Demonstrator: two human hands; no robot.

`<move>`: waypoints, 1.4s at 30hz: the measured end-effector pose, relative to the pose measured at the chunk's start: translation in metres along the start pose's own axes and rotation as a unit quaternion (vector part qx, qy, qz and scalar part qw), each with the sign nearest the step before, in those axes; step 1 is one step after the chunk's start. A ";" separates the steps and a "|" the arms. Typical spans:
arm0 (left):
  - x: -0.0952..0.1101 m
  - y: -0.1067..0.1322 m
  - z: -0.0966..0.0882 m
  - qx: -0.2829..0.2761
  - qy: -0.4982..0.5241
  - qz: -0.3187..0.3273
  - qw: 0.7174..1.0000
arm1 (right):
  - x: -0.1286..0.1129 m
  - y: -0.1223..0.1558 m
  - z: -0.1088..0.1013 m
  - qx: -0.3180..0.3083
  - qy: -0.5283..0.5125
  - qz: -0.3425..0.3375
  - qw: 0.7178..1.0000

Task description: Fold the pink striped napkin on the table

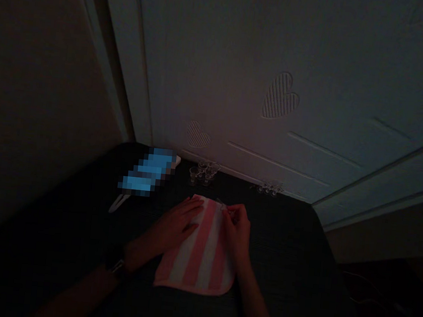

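Observation:
A pink and white striped cloth (202, 257) lies flat on a dark table (291, 266) in dim light. My left hand (179, 220) rests flat on the cloth's left side with its fingers stretched out. My right hand (236, 228) sits at the cloth's upper right corner, fingers pinched round a small clear glass object (223, 205) that I can barely make out. A dark watch (116, 264) is on my left wrist.
Several small clear glasses (204, 173) stand in a cluster at the back of the table by the wall, and a second group (268, 188) stands further right. A glowing blue screen (148, 172) lies at the back left. The white wall panel has raised hearts.

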State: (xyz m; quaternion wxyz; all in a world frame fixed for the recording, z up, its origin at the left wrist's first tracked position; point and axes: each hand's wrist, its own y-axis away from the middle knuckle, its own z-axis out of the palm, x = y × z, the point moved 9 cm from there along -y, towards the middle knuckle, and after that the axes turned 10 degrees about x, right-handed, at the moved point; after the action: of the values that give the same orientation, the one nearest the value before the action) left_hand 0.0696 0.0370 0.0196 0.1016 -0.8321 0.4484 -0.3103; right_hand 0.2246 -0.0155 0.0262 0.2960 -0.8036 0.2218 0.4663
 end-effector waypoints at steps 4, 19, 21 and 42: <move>-0.001 -0.001 0.000 -0.002 0.001 -0.006 1.000 | -0.004 -0.001 0.005 -0.024 0.022 -0.015 0.999; -0.010 -0.002 0.000 0.009 0.022 -0.021 0.999 | 0.001 -0.006 0.005 0.001 0.006 -0.017 1.000; -0.011 -0.002 0.001 0.005 0.023 -0.021 0.999 | 0.001 -0.006 0.007 -0.012 0.000 -0.022 1.000; -0.007 -0.002 -0.001 0.014 0.005 -0.001 1.000 | -0.012 0.009 0.011 -0.124 -0.038 -0.041 0.991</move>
State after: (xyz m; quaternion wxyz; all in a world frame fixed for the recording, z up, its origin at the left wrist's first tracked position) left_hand 0.0676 0.0440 0.0184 0.1105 -0.8293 0.4441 -0.3207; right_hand 0.2064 -0.0137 0.0294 0.2211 -0.8242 0.1172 0.5080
